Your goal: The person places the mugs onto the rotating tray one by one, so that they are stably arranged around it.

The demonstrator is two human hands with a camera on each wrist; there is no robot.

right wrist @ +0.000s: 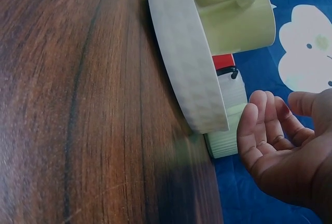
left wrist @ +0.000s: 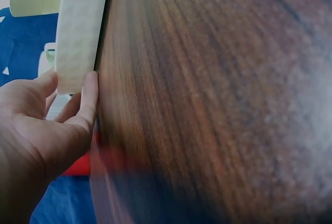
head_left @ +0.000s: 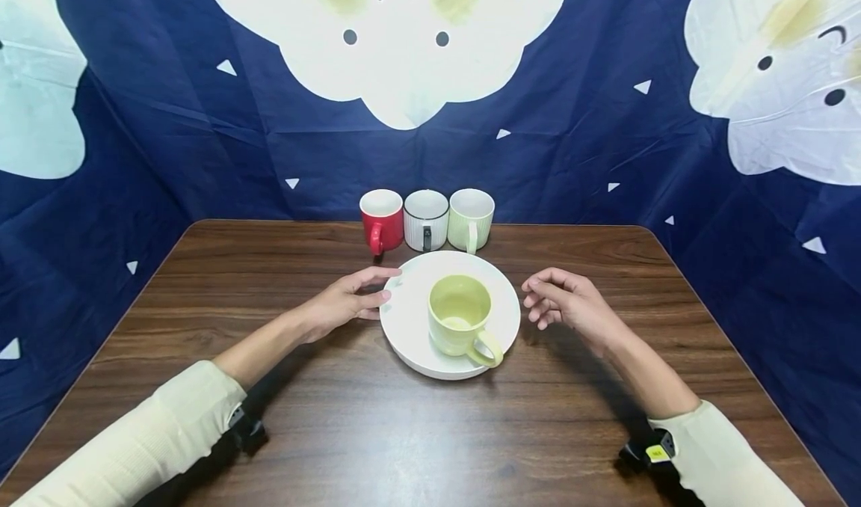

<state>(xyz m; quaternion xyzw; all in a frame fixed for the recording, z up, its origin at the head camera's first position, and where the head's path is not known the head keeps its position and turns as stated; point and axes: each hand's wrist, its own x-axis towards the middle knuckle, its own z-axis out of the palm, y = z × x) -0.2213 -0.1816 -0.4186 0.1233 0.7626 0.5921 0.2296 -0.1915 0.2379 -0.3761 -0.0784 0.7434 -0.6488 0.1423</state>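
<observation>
A yellow-green mug (head_left: 460, 312) stands upright on a round white plate (head_left: 410, 335), its handle pointing to the front right. The plate's side wall (right wrist: 187, 58) has a faceted pattern. At the plate's left edge, my left hand (head_left: 346, 301) holds the rim, with the thumb at the top and a finger (left wrist: 91, 89) low against the side. My right hand (head_left: 572, 305) hovers just right of the plate, apart from it. Its fingers are loosely curled around nothing, as the right wrist view also shows.
Behind the plate stand three mugs in a row: a red mug (head_left: 383, 219), a white ribbed mug (head_left: 427, 219) with a black handle, and a pale green mug (head_left: 471, 219). They sit near the back edge of the wooden table (head_left: 403, 432), before a blue cloth (head_left: 578, 140).
</observation>
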